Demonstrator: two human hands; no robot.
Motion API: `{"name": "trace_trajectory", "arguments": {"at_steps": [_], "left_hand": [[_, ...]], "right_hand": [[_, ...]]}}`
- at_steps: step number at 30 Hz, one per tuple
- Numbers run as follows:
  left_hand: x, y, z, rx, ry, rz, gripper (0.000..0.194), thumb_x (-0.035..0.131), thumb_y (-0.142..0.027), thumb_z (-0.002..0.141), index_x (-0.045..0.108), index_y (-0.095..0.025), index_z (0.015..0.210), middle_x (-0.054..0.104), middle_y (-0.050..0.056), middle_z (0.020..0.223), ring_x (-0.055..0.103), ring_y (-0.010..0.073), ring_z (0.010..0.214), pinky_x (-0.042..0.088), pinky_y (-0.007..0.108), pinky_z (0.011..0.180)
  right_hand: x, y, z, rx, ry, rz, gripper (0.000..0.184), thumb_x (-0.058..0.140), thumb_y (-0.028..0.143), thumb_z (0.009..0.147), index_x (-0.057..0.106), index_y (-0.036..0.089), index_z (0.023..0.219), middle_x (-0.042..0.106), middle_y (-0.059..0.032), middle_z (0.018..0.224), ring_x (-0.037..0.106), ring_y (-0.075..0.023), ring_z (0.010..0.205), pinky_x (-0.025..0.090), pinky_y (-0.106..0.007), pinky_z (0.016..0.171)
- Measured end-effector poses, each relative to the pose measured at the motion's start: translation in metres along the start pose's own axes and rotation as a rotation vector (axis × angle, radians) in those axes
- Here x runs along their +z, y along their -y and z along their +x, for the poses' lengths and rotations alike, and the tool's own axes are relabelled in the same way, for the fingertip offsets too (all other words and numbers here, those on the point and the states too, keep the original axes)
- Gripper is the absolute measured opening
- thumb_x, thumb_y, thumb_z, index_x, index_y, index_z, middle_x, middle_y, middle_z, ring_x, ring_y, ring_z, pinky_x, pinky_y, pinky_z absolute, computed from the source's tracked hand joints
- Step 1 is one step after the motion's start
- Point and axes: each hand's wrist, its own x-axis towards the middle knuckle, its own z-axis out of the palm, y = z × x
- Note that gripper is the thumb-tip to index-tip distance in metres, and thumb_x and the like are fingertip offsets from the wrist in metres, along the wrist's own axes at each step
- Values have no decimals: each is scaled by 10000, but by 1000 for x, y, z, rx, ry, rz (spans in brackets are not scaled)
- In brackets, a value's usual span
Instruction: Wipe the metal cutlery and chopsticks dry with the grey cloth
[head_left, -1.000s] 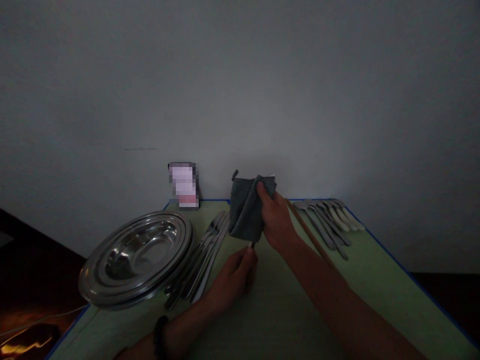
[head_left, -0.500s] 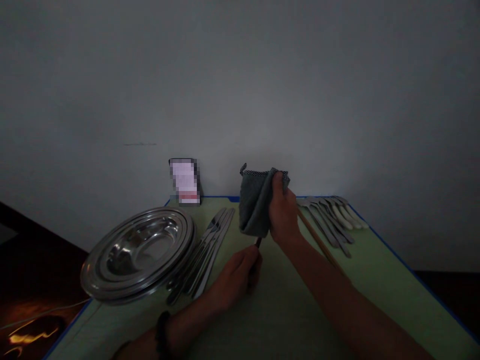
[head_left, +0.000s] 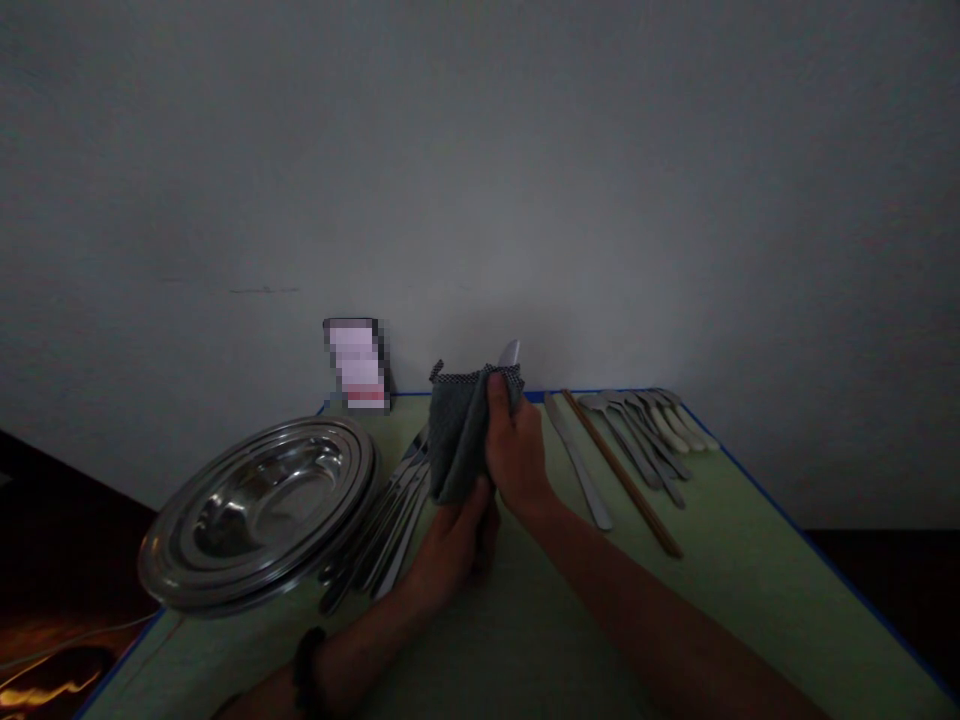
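A grey-blue cloth (head_left: 457, 435) with a checked edge and a hanging loop is wrapped around a table knife (head_left: 510, 353), whose rounded blade tip sticks out above the cloth. My right hand (head_left: 516, 450) is closed over the cloth and the knife inside it, thumb pointing up. Just below, my left hand (head_left: 457, 530) grips the knife's handle, which is mostly hidden by the fingers and the cloth. Another table knife (head_left: 581, 465) lies on the table to the right of my hands.
Stacked metal bowls (head_left: 259, 510) stand at the left, beside a bunch of knives (head_left: 386, 515). Chopsticks (head_left: 622, 475) and several spoons and forks (head_left: 645, 435) lie at the right. A phone (head_left: 356, 365) leans on the wall behind the green table (head_left: 570, 640).
Both hands and the cloth have shifted left and slightly down in view. The cloth has slid toward the handle, baring the blade tip. The knife on the right is now uncovered.
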Motion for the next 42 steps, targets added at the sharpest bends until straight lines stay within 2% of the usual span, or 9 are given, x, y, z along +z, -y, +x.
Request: {"name": "trace_trajectory", "arguments": {"at_steps": [3,8,14,20,25,35,39,42], "left_hand": [[1,1,3,-84,1,-75,636,343,-816,645,405,-198,510,357,-64,384,301,68,311,215,195,311],[-2,5,9,-33,126,-89,615,294,-762,720,409,-200,499,325,-65,362,273,70,297,193,196,305],[-7,5,6,28,227,17,562,302,-643,810,456,-180,531,351,-59,392,317,77,334,222,205,343],[-6,4,-2,33,316,18,412,486,-556,756,428,-186,583,371,-74,461,327,65,382,248,191,364],[-3,4,-5,31,276,60,472,438,-610,772,425,-184,569,373,-66,441,340,66,369,243,196,358],[-1,9,2,37,191,-18,556,417,-715,726,416,-189,546,362,-69,398,319,59,303,227,181,295],[1,7,5,20,96,-39,584,453,-774,642,401,-199,556,357,-80,408,312,57,299,235,180,280],[0,8,7,-1,74,-75,579,412,-775,670,381,-208,556,356,-80,398,317,65,294,237,182,279]], "right_hand": [[3,0,-3,5,16,23,417,393,519,826,522,194,600,569,7,600,508,-119,565,344,-235,533],[-1,-7,10,135,-13,79,498,387,608,784,529,182,569,534,2,535,490,-131,534,342,-254,505],[-18,-4,33,57,-163,230,513,430,636,740,614,157,748,572,-5,620,510,-137,602,382,-272,587],[-22,0,29,1,-193,95,484,412,619,765,533,174,619,511,11,575,457,-125,579,345,-262,555],[-19,-1,25,22,-212,-24,505,376,610,788,495,176,558,507,2,545,444,-128,555,320,-259,524],[-5,-12,12,83,-120,-123,517,345,582,819,452,197,491,500,-9,504,465,-140,520,295,-266,506],[-1,-16,6,56,-65,-96,497,352,547,831,465,197,497,522,-7,514,476,-137,519,305,-262,513],[0,-17,4,48,-37,-59,488,358,542,830,456,198,499,515,2,507,463,-129,506,304,-255,504]]}}
